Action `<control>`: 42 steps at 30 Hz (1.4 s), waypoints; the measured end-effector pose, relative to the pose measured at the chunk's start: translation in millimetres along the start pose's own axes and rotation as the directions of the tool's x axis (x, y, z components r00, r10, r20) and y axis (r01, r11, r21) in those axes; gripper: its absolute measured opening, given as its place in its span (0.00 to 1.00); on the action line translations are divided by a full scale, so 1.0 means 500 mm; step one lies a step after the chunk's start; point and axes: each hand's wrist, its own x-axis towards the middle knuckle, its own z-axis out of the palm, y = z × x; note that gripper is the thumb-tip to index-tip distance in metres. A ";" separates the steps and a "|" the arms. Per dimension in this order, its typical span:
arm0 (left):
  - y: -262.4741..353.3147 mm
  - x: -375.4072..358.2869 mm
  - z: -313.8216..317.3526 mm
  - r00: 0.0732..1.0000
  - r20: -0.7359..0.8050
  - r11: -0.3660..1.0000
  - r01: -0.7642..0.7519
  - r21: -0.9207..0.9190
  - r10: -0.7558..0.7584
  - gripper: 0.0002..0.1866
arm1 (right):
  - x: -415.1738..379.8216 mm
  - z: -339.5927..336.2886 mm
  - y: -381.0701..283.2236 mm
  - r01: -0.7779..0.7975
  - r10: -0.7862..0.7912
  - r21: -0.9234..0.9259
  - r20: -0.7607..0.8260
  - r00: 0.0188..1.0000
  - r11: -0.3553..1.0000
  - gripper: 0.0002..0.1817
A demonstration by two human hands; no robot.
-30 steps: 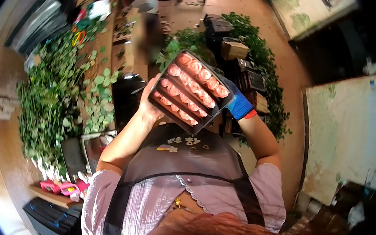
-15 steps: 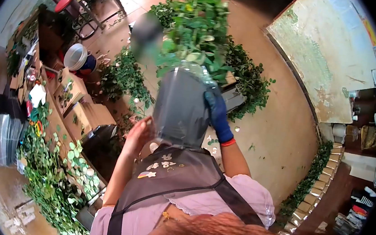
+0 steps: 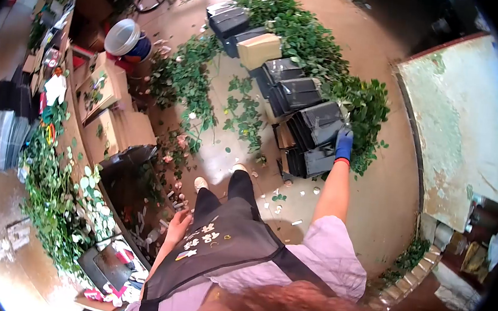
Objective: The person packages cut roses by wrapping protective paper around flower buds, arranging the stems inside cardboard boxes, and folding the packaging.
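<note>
My right hand (image 3: 343,143), in a blue glove with a red cuff, reaches out to the near end of a row of dark-wrapped leafy bundles (image 3: 318,123) on the floor. It touches the wrapping near the leaves; its fingers are too small to make out. The green foliage (image 3: 365,116) points away to the right. My bare left hand (image 3: 179,223) hangs beside the dark apron (image 3: 217,236), fingers apart, holding nothing. One bundle in the row has a tan wrapping (image 3: 259,51).
Loose leafy stems (image 3: 193,78) and petals lie on the floor ahead. At left stand a white bucket (image 3: 122,37), cardboard boxes (image 3: 119,134) and a bench heaped with greenery (image 3: 59,197). A pale board (image 3: 455,127) stands at right.
The dark-wrapped bundle that was held up in front of me is now down at the row. My right hand has moved outward and down, my left has dropped beside the apron, and the view has shifted.
</note>
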 end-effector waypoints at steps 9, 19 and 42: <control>-0.096 -0.083 -0.007 0.980 -0.194 0.920 -0.038 -0.390 -0.041 0.21 | -0.097 0.031 -0.060 0.202 -0.143 -0.608 0.144 0.979 0.768 0.19; -0.209 -0.170 -0.111 0.827 -0.532 0.959 -0.268 -0.091 0.180 0.23 | -0.350 0.402 -0.247 0.783 -0.763 -0.506 0.321 0.561 0.363 0.12; -0.269 -0.404 -0.509 -0.130 -0.972 0.980 -0.078 -0.185 -0.194 0.26 | -2.289 0.842 -0.689 0.057 0.101 0.594 0.230 -0.968 -0.802 0.35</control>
